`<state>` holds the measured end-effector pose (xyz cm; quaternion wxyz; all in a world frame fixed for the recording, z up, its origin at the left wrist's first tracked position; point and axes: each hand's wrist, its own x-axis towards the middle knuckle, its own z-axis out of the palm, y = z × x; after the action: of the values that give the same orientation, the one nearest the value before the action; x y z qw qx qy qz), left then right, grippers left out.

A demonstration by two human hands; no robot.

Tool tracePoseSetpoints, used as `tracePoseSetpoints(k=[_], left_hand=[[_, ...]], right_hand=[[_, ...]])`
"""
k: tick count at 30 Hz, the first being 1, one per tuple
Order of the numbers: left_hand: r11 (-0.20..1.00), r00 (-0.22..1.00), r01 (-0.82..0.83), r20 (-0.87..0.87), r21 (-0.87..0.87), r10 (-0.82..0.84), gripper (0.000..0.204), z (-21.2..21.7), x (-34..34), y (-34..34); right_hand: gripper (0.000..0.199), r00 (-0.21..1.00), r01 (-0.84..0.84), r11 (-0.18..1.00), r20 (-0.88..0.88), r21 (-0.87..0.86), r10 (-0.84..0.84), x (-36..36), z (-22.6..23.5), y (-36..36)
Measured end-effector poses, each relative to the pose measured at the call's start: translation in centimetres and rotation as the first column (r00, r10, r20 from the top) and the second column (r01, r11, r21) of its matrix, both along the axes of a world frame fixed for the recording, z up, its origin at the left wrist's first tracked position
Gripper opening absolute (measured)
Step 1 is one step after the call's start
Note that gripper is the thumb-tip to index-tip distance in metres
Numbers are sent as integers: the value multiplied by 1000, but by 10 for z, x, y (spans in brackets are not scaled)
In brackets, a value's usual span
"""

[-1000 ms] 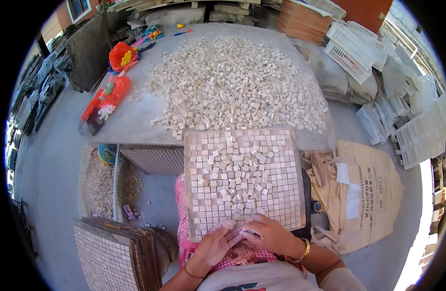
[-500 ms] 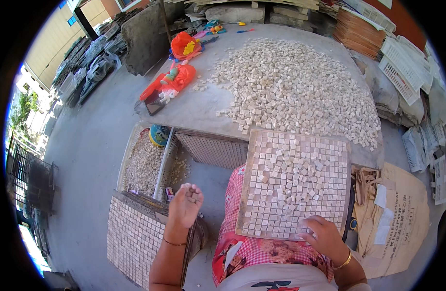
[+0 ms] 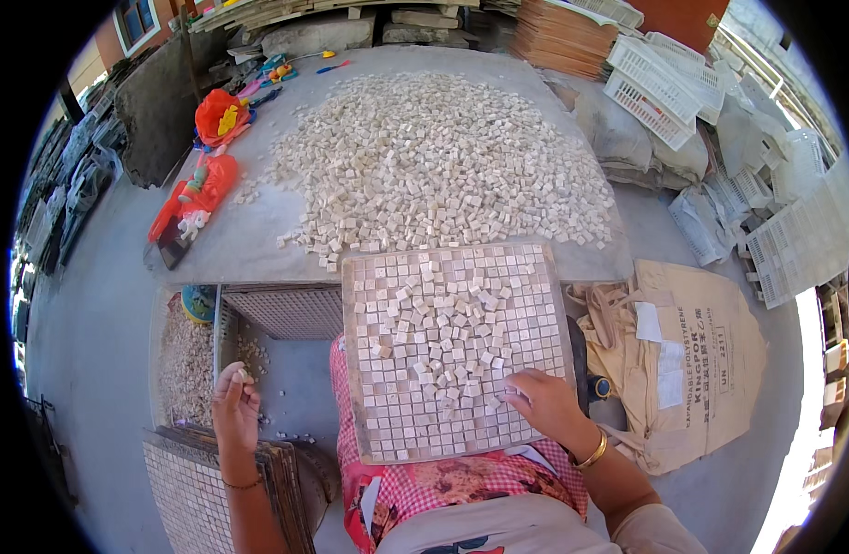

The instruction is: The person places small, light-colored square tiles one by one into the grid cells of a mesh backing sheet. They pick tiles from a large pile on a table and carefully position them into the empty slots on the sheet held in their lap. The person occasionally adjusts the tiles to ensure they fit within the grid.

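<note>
A square grid board (image 3: 355,448) lies tilted across my lap, most of its pockets filled with small pale stone tiles. Loose tiles (image 3: 452,323) are heaped over its middle. My right hand (image 3: 549,404) is over the board's right part, thumb and fingers closed at a tile by the fingertips; what is between them is partly hidden. Off the board's left side, my left hand (image 3: 235,406) is raised with its fingers curled round small tiles. One small piece shows at its fingertips; the others are hidden in the palm.
A big pile of tiles (image 3: 443,157) covers the table ahead. Filled boards (image 3: 189,489) stack at lower left, beside a bin of chips (image 3: 186,360). A brown sack (image 3: 701,369) lies right; red bags (image 3: 220,175) sit on the table's left, white crates (image 3: 651,97) far right.
My view has swung to the right, so things sit further left. My left hand has gone from an upturned palm with tiles to curled fingers. My right hand's fingers have drawn together on the board.
</note>
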<state>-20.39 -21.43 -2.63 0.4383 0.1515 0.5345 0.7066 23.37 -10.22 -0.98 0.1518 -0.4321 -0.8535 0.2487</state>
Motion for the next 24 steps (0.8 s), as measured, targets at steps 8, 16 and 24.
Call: tracePoseSetpoints(k=[8,16,24], left_hand=[[860,817,508,337,-40,-467,22,-9,160,4],[755,766,640,196,-147,-612,21,-14,200,-11],[713,753,657,157,-247,-639,19,-6,215,-6]], right_hand=[[25,995,-95,996,21,6,94,-7,-9,-7],[23,961,-274,962,-14,7,275,-14,-14,-21],[20,968,-227,974,-103,18,228,-14,-13,-24]])
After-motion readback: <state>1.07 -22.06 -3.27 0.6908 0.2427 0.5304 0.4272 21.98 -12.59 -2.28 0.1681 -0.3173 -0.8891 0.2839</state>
